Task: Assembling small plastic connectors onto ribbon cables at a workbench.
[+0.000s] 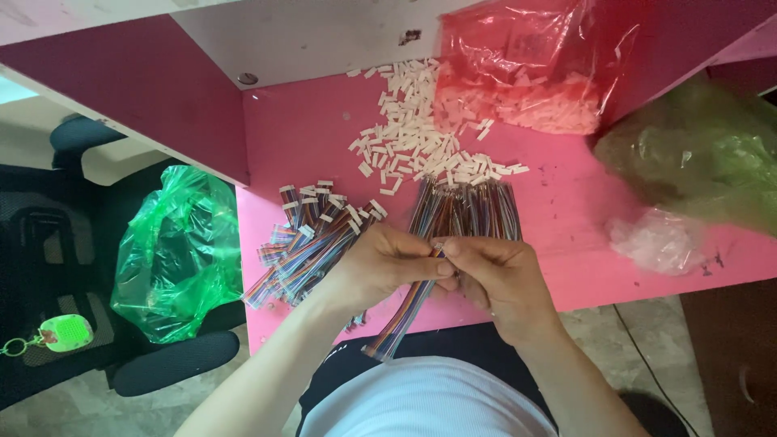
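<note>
Over pink table [566,218]: left hand [380,263] and right hand [498,279] met fingertip to fingertip, both pinched shut on one rainbow ribbon cable [405,311] hanging toward lap. Beyond lay loose cables [465,212], finished cables [312,235], white connector housings [413,133].

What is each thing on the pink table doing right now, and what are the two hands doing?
Left hand: closed on the rainbow wire strip.
Right hand: pinching the strip's top end.
Rainbow wire strip: held, hanging off the table edge.
White connectors: loose, scattered.
Wires with connectors: piled at left.
Bare wires: bundled behind the hands.
Red bag: open, spilling connectors.
Green bag: crumpled on the chair.
</note>
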